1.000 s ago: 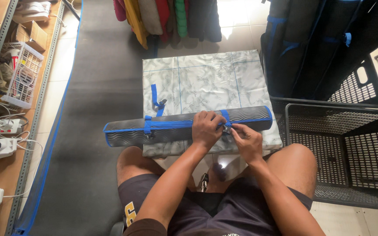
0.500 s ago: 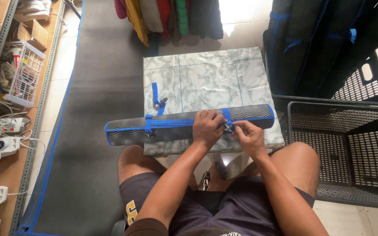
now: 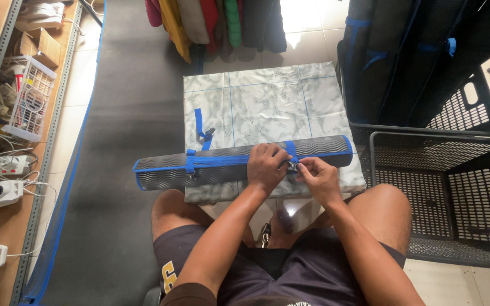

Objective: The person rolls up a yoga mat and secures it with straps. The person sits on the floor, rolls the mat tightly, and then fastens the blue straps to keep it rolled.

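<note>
The worktop [image 3: 267,96] is a small square surface covered in a pale marbled sheet with thin blue grid lines. A rolled dark mat with a wavy texture and blue edging [image 3: 222,164] lies across its near edge, both ends reaching past the worktop's left and right sides, the left end farther. A blue strap [image 3: 190,161] wraps the roll near the left edge. A loose blue strap with a dark buckle [image 3: 202,130] lies on the sheet just behind the roll, near the left edge.
</note>
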